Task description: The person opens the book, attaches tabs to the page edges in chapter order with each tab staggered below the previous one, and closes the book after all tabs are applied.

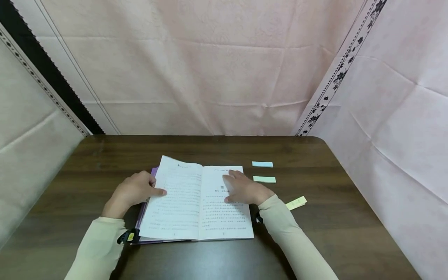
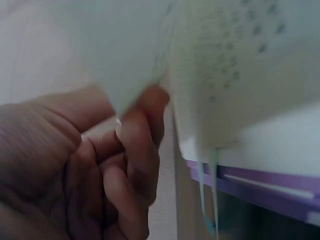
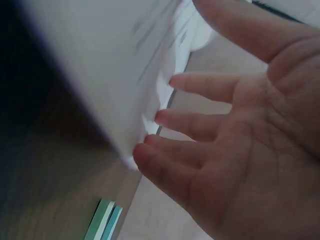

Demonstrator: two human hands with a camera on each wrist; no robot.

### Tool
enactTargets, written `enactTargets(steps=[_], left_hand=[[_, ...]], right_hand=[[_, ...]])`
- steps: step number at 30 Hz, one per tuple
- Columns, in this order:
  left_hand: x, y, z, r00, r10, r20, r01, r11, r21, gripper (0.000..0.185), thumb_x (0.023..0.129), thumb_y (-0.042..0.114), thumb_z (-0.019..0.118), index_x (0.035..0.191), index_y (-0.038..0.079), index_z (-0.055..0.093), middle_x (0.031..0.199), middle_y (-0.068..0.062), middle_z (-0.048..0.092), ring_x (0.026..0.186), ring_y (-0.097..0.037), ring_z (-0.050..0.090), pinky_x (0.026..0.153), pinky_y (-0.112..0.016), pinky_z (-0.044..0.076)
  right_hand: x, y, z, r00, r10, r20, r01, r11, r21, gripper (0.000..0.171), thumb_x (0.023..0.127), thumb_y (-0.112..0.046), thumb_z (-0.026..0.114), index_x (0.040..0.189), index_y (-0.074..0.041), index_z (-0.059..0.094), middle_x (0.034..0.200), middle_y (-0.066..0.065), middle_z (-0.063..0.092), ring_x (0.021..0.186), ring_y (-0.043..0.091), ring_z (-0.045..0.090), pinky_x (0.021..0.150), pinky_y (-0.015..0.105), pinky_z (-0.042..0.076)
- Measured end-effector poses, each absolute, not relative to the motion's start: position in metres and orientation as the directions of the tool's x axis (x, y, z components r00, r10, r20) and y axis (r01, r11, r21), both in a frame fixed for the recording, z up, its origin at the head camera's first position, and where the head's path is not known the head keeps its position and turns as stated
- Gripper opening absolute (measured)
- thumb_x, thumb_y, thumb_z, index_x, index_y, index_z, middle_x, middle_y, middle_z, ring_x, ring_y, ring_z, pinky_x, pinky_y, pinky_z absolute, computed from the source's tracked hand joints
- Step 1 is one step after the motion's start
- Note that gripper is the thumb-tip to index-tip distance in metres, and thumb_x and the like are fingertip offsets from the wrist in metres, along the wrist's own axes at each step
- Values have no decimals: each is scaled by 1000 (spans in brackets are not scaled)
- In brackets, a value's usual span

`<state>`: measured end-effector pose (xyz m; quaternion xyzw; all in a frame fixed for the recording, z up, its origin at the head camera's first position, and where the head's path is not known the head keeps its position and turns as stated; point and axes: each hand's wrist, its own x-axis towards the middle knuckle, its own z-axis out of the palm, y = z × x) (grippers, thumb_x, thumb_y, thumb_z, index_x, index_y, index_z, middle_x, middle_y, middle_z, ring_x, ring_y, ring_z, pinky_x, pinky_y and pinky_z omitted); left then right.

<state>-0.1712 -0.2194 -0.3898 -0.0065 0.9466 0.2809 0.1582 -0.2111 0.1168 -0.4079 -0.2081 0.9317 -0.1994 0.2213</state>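
Note:
An open book with printed pages lies on the table, its purple cover showing along the left side. My left hand pinches the outer edge of a left-hand page, thumb on top and fingers behind; in the left wrist view the page stands lifted from those beneath. My right hand rests over the upper part of the right-hand page, fingers spread. In the right wrist view its fingertips are right at the paper.
To the right of the book lie a blue sticky-note pad, a green one and a yellow one close to my right sleeve. Pale cloth hangs behind the dark wooden table. Thin strips hang below the pages.

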Motion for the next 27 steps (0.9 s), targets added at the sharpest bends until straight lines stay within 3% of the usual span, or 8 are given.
enactTargets(steps=[6, 8, 10, 13, 17, 19, 23, 27], left_hand=[[-172, -216, -406, -956, 16, -294, -114, 901, 418, 40, 88, 33, 87, 102, 0, 68, 83, -10, 64, 73, -25, 58, 61, -36, 44], [-174, -212, -408, -960, 0, -280, -111, 919, 379, 52, 86, 33, 88, 111, -6, 64, 91, -17, 66, 77, -30, 60, 64, -41, 49], [-174, -204, -409, -969, 2, -246, -84, 937, 339, 67, 86, 28, 89, 127, -13, 55, 109, -28, 64, 86, -36, 63, 70, -50, 55], [-173, -188, -409, -985, 50, -166, 3, 962, 273, 81, 89, 13, 83, 148, -17, 36, 137, -38, 49, 112, -46, 61, 82, -60, 57], [-165, -164, -406, -989, 142, -51, 134, 981, 142, 78, 93, -10, 66, 160, -10, 27, 156, -37, 34, 142, -54, 41, 99, -65, 52], [-160, -154, -403, -980, 198, -23, 196, 977, 83, 76, 94, -17, 59, 163, -5, 27, 163, -35, 29, 150, -56, 30, 110, -67, 43], [-148, -139, -396, -936, 339, -91, 320, 930, 181, 70, 97, -16, 58, 161, 5, 41, 168, -26, 31, 155, -47, 29, 121, -63, 33], [-140, -126, -396, -878, 439, -191, 346, 857, 382, 58, 95, 1, 75, 150, 12, 60, 167, -14, 40, 153, -35, 40, 118, -55, 41]], right_hand=[[-220, 128, -415, -858, -409, -312, -254, 865, -434, 90, 94, -28, 82, 166, -8, 32, 176, 15, 17, 163, 35, 12, 126, 53, 28], [-221, 131, -415, -862, -400, -311, -260, 876, -406, 91, 93, -29, 83, 166, -7, 33, 175, 16, 18, 162, 36, 14, 126, 53, 28], [-222, 133, -414, -867, -391, -308, -266, 887, -377, 91, 93, -30, 83, 165, -6, 34, 174, 17, 20, 162, 37, 16, 125, 53, 30], [-224, 137, -411, -875, -377, -304, -274, 903, -331, 89, 93, -32, 83, 165, -7, 36, 173, 18, 24, 161, 39, 18, 124, 54, 33], [-225, 143, -407, -877, -373, -302, -286, 912, -294, 88, 93, -34, 82, 165, -9, 36, 172, 18, 26, 160, 42, 19, 124, 57, 32], [-224, 145, -406, -878, -371, -304, -289, 915, -282, 88, 94, -35, 82, 165, -9, 36, 172, 19, 27, 160, 44, 19, 124, 58, 30], [-225, 150, -404, -881, -362, -305, -287, 920, -266, 86, 94, -34, 81, 164, -8, 37, 171, 20, 29, 159, 44, 22, 124, 59, 30], [-224, 155, -399, -869, -385, -312, -288, 904, -315, 82, 94, -28, 82, 162, -8, 41, 170, 20, 31, 159, 41, 25, 122, 59, 33]])
